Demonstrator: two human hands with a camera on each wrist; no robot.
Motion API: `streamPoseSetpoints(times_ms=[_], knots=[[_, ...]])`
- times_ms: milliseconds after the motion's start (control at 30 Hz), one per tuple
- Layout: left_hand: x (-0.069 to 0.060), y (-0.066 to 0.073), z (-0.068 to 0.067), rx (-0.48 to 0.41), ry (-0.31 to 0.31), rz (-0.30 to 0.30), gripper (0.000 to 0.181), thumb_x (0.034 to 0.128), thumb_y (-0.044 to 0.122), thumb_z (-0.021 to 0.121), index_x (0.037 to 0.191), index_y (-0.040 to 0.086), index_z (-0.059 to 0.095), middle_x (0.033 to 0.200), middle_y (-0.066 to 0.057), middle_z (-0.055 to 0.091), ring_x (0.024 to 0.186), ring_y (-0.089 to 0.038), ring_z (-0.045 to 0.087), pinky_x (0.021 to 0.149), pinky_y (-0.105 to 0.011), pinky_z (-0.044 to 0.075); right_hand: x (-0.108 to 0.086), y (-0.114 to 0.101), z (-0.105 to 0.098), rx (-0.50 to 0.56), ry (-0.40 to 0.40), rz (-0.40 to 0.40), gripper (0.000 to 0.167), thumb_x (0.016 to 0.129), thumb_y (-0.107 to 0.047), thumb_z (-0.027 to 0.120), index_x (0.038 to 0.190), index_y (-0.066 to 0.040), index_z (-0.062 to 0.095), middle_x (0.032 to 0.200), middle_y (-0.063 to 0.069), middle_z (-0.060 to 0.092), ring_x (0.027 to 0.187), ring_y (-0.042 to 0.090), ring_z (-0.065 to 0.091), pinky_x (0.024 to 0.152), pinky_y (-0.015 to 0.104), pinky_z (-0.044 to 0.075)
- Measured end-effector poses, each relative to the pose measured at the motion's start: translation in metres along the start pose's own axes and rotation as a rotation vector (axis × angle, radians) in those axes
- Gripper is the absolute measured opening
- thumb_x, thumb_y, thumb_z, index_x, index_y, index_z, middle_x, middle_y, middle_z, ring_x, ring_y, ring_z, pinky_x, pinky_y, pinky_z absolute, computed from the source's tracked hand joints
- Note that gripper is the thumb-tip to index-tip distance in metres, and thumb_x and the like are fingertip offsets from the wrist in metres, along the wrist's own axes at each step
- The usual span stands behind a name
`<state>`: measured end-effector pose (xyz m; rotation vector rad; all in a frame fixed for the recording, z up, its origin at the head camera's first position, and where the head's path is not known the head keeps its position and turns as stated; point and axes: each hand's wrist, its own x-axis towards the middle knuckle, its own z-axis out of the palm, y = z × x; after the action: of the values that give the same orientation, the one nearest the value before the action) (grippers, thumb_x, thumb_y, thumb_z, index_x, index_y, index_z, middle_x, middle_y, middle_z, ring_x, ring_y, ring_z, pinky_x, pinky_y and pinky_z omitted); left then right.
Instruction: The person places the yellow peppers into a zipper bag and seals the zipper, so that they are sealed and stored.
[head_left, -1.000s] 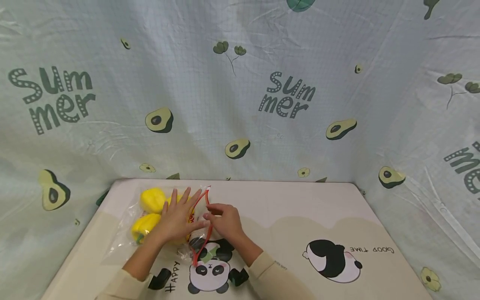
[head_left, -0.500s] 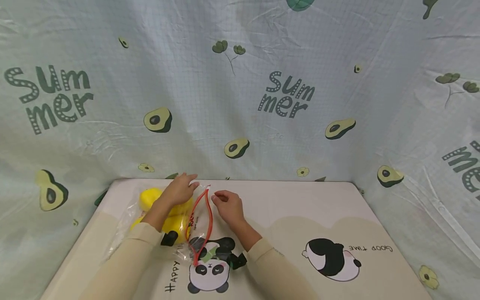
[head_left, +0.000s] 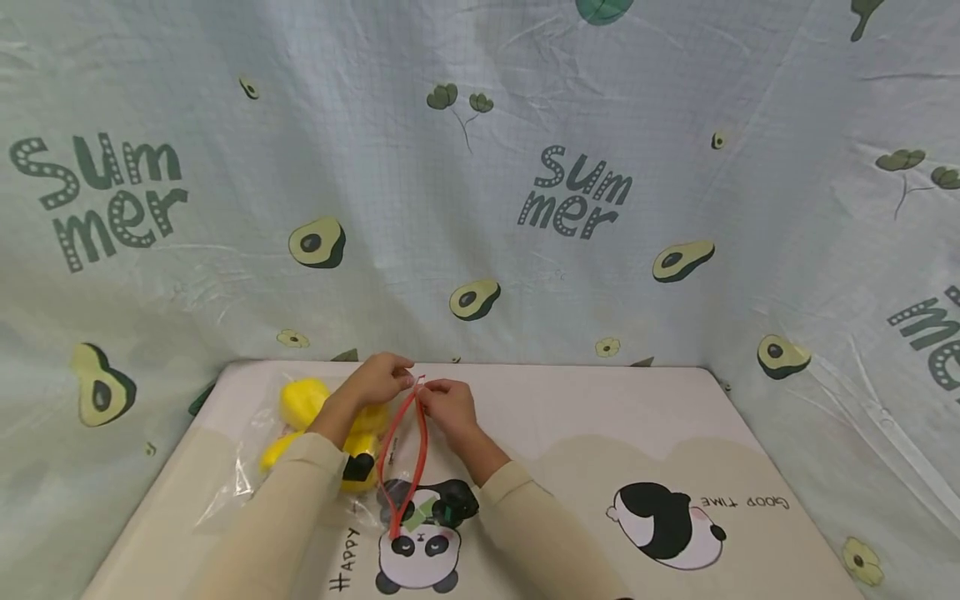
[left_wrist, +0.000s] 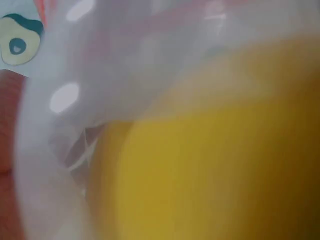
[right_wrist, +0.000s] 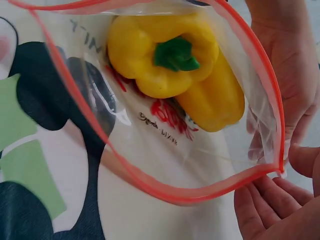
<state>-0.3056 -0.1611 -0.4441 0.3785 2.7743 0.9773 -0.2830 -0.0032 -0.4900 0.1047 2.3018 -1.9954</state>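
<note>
A clear zip bag (head_left: 424, 446) with a red zip edge lies on the table, its mouth parted toward the right. Several yellow bell peppers (head_left: 303, 403) are inside; the right wrist view shows one bell pepper (right_wrist: 132, 47) with a green stem. At the far corner of the mouth, my left hand (head_left: 381, 379) pinches the bag's edge, with some fingers behind the plastic. My right hand (head_left: 450, 406) pinches the same corner from the other side, beside a small white piece (right_wrist: 281, 173) on the zip. A blurred bell pepper (left_wrist: 200, 175) fills much of the left wrist view.
The pale table (head_left: 600, 400) carries printed pandas and lettering. Behind it and at both sides hangs a patterned curtain (head_left: 405, 192). A black wrist mount (head_left: 358, 467) sits below the left sleeve, and another black mount (head_left: 459, 502) is by the right sleeve.
My left hand has lifted off the peppers and moved to the bag's far corner. My right hand has moved up along the red edge to meet it there.
</note>
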Motion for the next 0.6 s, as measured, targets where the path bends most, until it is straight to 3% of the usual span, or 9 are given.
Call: streamPoseSetpoints(times_ms=[233, 367, 600], knots=[[0.002, -0.011, 0.004, -0.138, 0.065, -0.008, 0.031, 0.1040, 0.009, 0.060, 0.129, -0.006, 0.069, 0.124, -0.024, 0.072, 0.111, -0.035, 0.068, 0.105, -0.051, 0.057, 0.005, -0.002, 0.001, 0.035, -0.024, 0.060, 0.024, 0.095, -0.012, 0.073, 0.112, 0.005, 0.075, 0.103, 0.014, 0.076, 0.083, 0.014, 0.073, 0.084, 0.034, 0.066], [0.006, -0.012, 0.007, -0.184, 0.105, -0.034, 0.024, 0.1031, 0.010, 0.062, 0.119, -0.003, 0.075, 0.119, -0.021, 0.074, 0.104, -0.032, 0.067, 0.102, -0.048, 0.058, 0.010, -0.003, 0.000, 0.020, -0.003, 0.056, 0.019, 0.093, -0.007, 0.072, 0.108, 0.004, 0.077, 0.102, 0.015, 0.075, 0.076, 0.014, 0.072, 0.079, 0.033, 0.067], [0.008, -0.010, 0.010, -0.212, 0.121, -0.077, 0.022, 0.1032, 0.014, 0.064, 0.113, -0.001, 0.077, 0.110, -0.018, 0.075, 0.098, -0.029, 0.063, 0.098, -0.044, 0.058, 0.013, -0.005, 0.000, 0.004, 0.029, 0.039, 0.017, 0.092, -0.006, 0.070, 0.105, 0.003, 0.077, 0.101, 0.015, 0.075, 0.074, 0.014, 0.070, 0.075, 0.032, 0.066]])
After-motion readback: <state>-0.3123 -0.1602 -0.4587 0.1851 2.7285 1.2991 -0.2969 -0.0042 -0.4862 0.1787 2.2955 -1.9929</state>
